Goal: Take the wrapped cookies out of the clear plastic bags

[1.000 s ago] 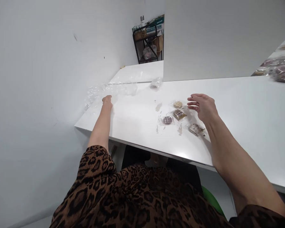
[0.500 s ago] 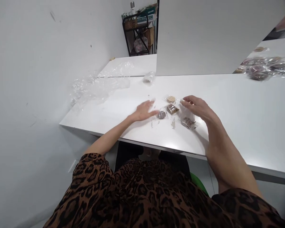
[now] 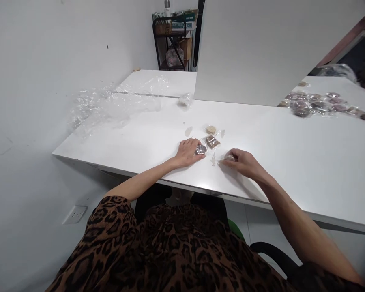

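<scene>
My left hand (image 3: 187, 152) rests on the white table, its thumb and fingers closed around the sides of a dark round packet in clear wrap (image 3: 201, 149). My right hand (image 3: 241, 163) has its fingers closed on a clear-wrapped dark packet (image 3: 229, 157), mostly covered by the fingers. Between the hands and slightly beyond them lies a brown square packet in clear wrap (image 3: 213, 142). Just behind that is a pale round wrapped packet (image 3: 211, 129). What is inside the packets is too small to make out.
Crumpled clear plastic (image 3: 121, 107) spreads over the left end of the table (image 3: 276, 162). A small clear bag (image 3: 185, 100) sits at the back edge, before an upright white panel (image 3: 246, 52). Several wrapped round packets (image 3: 319, 104) lie far right. A black shelf (image 3: 170, 40) stands behind.
My right hand has come down and closed on the dark packet at the right. My left hand has closed around the dark round packet. The view has shifted to the right.
</scene>
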Action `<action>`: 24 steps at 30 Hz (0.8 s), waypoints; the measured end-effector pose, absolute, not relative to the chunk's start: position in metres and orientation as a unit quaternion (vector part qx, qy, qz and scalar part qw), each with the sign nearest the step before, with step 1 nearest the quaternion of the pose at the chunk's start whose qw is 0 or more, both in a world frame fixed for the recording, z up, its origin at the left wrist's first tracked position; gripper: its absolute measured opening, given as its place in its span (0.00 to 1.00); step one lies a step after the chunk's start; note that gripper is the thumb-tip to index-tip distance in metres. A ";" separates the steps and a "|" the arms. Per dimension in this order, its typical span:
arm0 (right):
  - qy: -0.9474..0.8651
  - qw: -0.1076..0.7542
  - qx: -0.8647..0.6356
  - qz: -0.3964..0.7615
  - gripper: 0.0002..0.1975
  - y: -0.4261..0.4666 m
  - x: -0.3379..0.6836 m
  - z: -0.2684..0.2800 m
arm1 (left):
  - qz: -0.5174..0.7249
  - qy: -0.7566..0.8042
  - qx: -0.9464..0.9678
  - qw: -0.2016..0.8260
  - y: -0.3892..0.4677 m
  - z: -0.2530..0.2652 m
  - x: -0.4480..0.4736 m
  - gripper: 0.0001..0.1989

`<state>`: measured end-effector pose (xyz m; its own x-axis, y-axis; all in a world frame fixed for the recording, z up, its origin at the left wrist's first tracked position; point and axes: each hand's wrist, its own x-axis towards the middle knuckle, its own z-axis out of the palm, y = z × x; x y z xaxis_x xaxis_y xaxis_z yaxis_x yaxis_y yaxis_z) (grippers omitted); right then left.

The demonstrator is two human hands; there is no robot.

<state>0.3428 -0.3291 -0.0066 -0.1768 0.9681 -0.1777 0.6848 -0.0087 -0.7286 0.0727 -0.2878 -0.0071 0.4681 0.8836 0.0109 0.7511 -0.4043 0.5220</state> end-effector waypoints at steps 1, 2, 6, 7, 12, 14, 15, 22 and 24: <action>-0.672 0.219 -0.606 0.365 0.25 -0.324 0.338 -0.005 | 0.158 0.498 0.821 0.231 -0.288 -0.009 0.072 0.19; -0.668 0.248 -0.600 0.363 0.26 -0.316 0.332 -0.005 | 0.174 0.501 0.815 0.234 -0.287 -0.012 0.072 0.18; -0.706 0.268 -0.587 0.292 0.21 -0.279 0.303 -0.008 | 0.252 0.525 0.774 0.248 -0.284 -0.020 0.073 0.18; -0.718 0.242 -0.599 0.259 0.18 -0.272 0.296 -0.010 | 0.272 0.533 0.760 0.252 -0.283 -0.022 0.073 0.18; -0.726 0.186 -0.635 0.187 0.12 -0.260 0.273 -0.017 | 0.352 0.558 0.700 0.275 -0.279 -0.023 0.069 0.20; -0.724 0.206 -0.626 0.203 0.12 -0.265 0.272 -0.018 | 0.370 0.559 0.686 0.281 -0.279 -0.024 0.067 0.21; -0.721 0.214 -0.625 0.209 0.12 -0.267 0.272 -0.017 | 0.377 0.559 0.681 0.285 -0.278 -0.024 0.067 0.21; -0.697 0.228 -0.622 0.277 0.18 -0.265 0.282 -0.006 | 0.406 0.529 0.664 0.340 -0.274 -0.027 0.068 0.20; -0.657 0.267 -0.636 0.304 0.20 -0.263 0.280 -0.009 | 0.405 0.512 0.655 0.381 -0.273 -0.026 0.067 0.21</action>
<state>0.2802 -0.2633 -0.0086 -0.0484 0.9982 -0.0348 0.6739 0.0069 -0.7388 0.0670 -0.2730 -0.0258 0.1480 0.9788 0.1414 0.3619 -0.1867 0.9133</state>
